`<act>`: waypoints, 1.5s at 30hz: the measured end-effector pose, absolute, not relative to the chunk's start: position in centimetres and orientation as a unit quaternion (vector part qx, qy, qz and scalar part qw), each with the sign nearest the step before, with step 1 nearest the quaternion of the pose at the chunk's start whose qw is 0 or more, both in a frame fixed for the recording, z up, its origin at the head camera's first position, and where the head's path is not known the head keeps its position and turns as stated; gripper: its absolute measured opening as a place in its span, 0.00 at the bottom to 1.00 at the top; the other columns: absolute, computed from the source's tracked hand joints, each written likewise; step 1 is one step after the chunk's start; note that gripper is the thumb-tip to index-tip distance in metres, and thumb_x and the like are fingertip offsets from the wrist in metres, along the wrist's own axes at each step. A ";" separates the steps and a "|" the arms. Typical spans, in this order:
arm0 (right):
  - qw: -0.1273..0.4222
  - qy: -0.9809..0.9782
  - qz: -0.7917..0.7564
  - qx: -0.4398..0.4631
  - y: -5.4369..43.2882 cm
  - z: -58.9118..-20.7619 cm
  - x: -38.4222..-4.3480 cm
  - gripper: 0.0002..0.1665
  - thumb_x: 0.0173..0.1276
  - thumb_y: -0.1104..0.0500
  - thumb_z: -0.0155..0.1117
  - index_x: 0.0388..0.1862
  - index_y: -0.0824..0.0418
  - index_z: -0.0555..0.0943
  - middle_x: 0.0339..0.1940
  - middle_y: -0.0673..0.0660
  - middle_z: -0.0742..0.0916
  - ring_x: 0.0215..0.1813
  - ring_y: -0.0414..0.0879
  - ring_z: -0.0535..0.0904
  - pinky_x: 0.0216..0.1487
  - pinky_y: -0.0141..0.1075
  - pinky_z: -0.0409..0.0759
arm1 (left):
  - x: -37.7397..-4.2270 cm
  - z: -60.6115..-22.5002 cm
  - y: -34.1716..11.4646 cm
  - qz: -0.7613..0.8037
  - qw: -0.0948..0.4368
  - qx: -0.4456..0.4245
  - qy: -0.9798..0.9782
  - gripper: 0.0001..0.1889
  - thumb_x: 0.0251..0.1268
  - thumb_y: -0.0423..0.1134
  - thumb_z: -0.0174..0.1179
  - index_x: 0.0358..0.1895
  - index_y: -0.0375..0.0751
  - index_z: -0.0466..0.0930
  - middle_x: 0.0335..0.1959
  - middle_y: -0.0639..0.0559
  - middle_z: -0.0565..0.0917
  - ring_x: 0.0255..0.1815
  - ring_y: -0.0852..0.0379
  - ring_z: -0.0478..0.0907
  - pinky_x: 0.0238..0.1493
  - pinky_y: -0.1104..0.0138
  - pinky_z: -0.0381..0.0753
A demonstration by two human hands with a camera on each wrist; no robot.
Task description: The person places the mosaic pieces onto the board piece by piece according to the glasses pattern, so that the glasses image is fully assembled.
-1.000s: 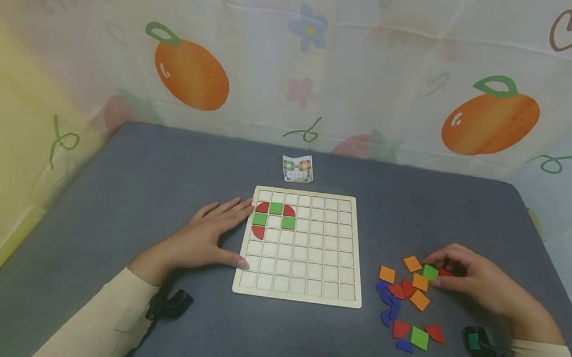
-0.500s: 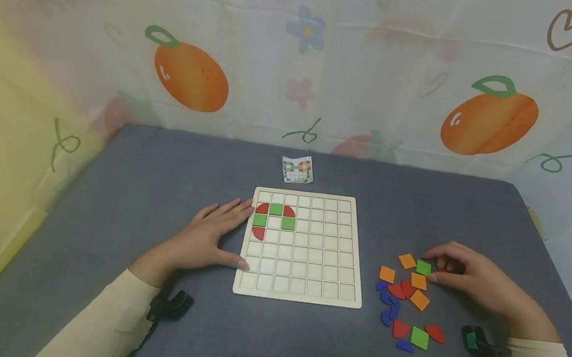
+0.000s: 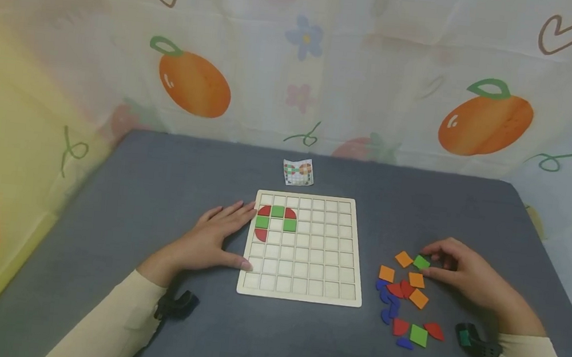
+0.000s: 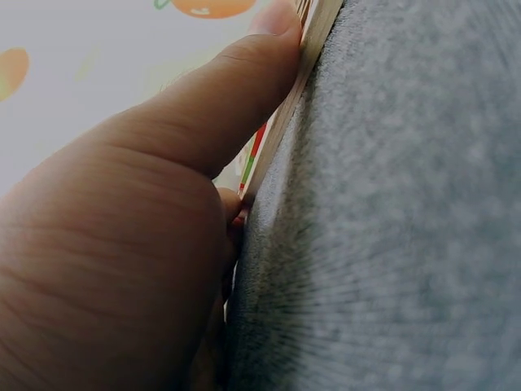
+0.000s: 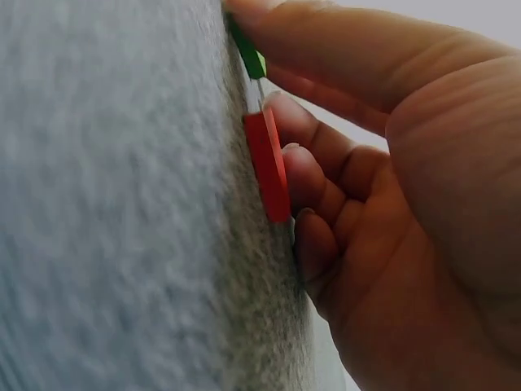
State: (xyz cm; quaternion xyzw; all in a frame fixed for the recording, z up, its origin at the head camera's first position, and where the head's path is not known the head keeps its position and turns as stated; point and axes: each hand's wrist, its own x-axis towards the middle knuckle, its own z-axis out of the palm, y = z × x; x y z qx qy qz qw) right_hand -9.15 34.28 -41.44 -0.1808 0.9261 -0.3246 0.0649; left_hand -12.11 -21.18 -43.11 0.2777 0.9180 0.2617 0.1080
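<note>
A square wooden grid board (image 3: 313, 273) lies on the table, with red quarter-circle tiles (image 3: 260, 234) and green square tiles (image 3: 289, 225) in its upper left cells. My left hand (image 3: 207, 245) rests against the board's left side, fingers spread, thumb tip on its edge. My right hand (image 3: 468, 276) pinches a green square tile (image 3: 421, 263) between thumb and index finger, at the top of the loose pile. In the right wrist view a red tile (image 5: 267, 167) sits by the curled other fingers; the hand hides it in the head view.
Loose orange squares (image 3: 416, 280), red quarter-circles (image 3: 401, 327), blue curved tiles (image 3: 394, 308) and another green tile (image 3: 418, 335) lie right of the board. Behind the board is a small printed pattern card (image 3: 298, 172). A printed curtain (image 3: 356, 93) hangs behind the table (image 3: 188, 175).
My right hand has shifted slightly left and away from me, the green tile moving with it. An orange tile beside it has slid left. The left hand stays on the board.
</note>
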 end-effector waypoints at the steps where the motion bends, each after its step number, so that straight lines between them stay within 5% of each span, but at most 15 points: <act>1: 0.062 0.925 -0.325 -0.186 34.2 -41.5 -9.2 0.14 0.71 0.63 0.80 0.53 0.58 0.88 0.45 0.50 0.82 0.39 0.41 0.74 0.37 0.35 0.76 | -12.1 -43.2 -21.2 0.262 0.108 0.278 0.918 0.64 0.59 0.72 0.75 0.90 0.46 0.53 0.90 0.55 0.51 0.90 0.46 0.42 0.81 0.38 0.38; 9: 0.078 0.934 -0.302 -0.174 33.7 -41.0 -9.3 0.13 0.70 0.60 0.82 0.48 0.57 0.86 0.45 0.49 0.82 0.40 0.41 0.75 0.40 0.37 0.78 | -11.9 -43.4 -21.2 0.266 0.106 0.278 0.917 0.63 0.59 0.71 0.76 0.90 0.45 0.54 0.90 0.54 0.51 0.90 0.45 0.42 0.81 0.38 0.38; 19: 0.087 0.912 -0.372 -0.146 33.3 -41.1 -9.0 0.09 0.74 0.63 0.77 0.42 0.54 0.83 0.33 0.49 0.82 0.33 0.44 0.78 0.35 0.38 0.76 | -12.0 -43.2 -21.1 0.262 0.108 0.276 0.918 0.63 0.59 0.71 0.76 0.90 0.45 0.54 0.90 0.54 0.52 0.90 0.46 0.42 0.81 0.38 0.39; 28: 0.067 0.913 -0.393 -0.091 32.4 -39.8 -8.8 0.09 0.80 0.60 0.72 0.54 0.59 0.88 0.41 0.53 0.87 0.37 0.46 0.81 0.34 0.36 0.80 | -12.0 -43.2 -21.0 0.266 0.105 0.278 0.917 0.64 0.58 0.71 0.76 0.90 0.45 0.54 0.90 0.54 0.52 0.90 0.45 0.43 0.81 0.38 0.39; 35: 0.032 0.876 -0.472 -0.094 26.4 -37.0 -7.4 0.09 0.81 0.61 0.70 0.55 0.61 0.87 0.42 0.59 0.89 0.36 0.53 0.86 0.34 0.40 0.85 | -12.1 -43.2 -20.7 0.257 0.098 0.283 0.919 0.64 0.59 0.73 0.74 0.90 0.46 0.53 0.90 0.57 0.50 0.90 0.49 0.41 0.81 0.40 0.39; 40: 0.069 0.822 -0.558 -0.087 19.1 -37.3 -8.0 0.10 0.80 0.61 0.72 0.55 0.65 0.88 0.43 0.60 0.90 0.42 0.57 0.90 0.47 0.46 0.89 | -12.0 -42.9 -20.9 0.264 0.098 0.277 0.919 0.63 0.58 0.70 0.78 0.90 0.44 0.54 0.90 0.55 0.51 0.90 0.47 0.42 0.81 0.40 0.39; 45: 0.111 0.799 -0.585 -0.078 12.2 -38.7 -9.5 0.08 0.77 0.65 0.73 0.51 0.65 0.89 0.37 0.57 0.87 0.39 0.55 0.91 0.47 0.47 0.89 | -12.0 -43.3 -21.1 0.265 0.097 0.272 0.920 0.63 0.58 0.71 0.77 0.90 0.45 0.55 0.90 0.56 0.52 0.90 0.47 0.43 0.81 0.39 0.40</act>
